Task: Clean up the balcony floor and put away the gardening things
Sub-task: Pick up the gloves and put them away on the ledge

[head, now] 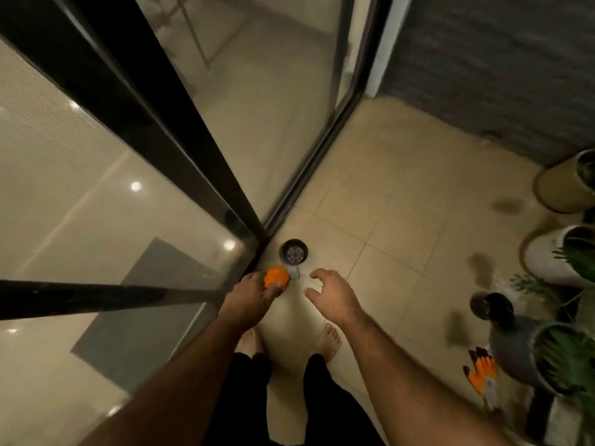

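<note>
Head camera looking straight down, and we start at the far left with the glass door (pixel 106 194), its black frame (pixel 180 130) cutting diagonally toward the near corner where our work is. Moving right, our left hand (pixel 248 296) curls round an orange thing (pixel 276 277), fingers wrapped under it; it looks like a ball or bundled piece of gardening gear, too blurred to name, and we reckon it is held low like this because it was just gathered off the floor by the door track. Just beyond it sits a small black pot (pixel 294 251), upright and empty-looking on the tiled floor (pixel 402 201), apart from both hands. Next, our right hand (pixel 333 292) hovers with fingers spread and loosely bent, gripping nothing, likely lining up for that pot. Bare feet (pixel 328 341) stand below. Over on the right, dark smudges (pixel 483 268) mark the tiles, probably soil to be cleaned. Orange gloves (pixel 481 370) lie near a grey pot (pixel 515 346), with pale planters (pixel 553 255) crowding the right edge, so that side is tight to reach into.
</note>
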Tool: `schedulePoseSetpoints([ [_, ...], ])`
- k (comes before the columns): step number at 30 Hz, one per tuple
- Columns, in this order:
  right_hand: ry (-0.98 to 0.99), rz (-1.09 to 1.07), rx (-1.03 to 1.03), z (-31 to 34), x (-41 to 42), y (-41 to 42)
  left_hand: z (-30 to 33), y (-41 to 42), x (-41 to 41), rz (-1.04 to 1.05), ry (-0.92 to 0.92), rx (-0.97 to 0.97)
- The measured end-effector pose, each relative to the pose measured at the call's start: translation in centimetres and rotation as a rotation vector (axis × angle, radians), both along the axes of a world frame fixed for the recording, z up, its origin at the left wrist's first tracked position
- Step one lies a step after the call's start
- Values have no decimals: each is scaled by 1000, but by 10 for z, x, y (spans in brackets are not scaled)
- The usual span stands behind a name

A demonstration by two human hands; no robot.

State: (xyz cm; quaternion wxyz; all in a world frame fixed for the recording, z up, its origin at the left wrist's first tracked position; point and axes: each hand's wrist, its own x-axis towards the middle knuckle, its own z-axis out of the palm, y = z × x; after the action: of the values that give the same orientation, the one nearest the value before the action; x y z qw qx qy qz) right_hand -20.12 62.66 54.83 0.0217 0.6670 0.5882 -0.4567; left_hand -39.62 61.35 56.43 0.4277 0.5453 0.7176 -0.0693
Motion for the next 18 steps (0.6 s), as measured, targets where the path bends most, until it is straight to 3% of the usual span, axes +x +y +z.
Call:
schedulePoseSetpoints([
  [6, -9, 24, -110, -106, -23, 25, -97, 13, 1, 112, -2, -157],
  [11, -4, 30, -128, -233, -52, 39, -231, 34, -8, 219, -79, -211],
  [18, -7, 116, -156, -431, -85, 36, -425, 33, -28, 531, -170, -282],
])
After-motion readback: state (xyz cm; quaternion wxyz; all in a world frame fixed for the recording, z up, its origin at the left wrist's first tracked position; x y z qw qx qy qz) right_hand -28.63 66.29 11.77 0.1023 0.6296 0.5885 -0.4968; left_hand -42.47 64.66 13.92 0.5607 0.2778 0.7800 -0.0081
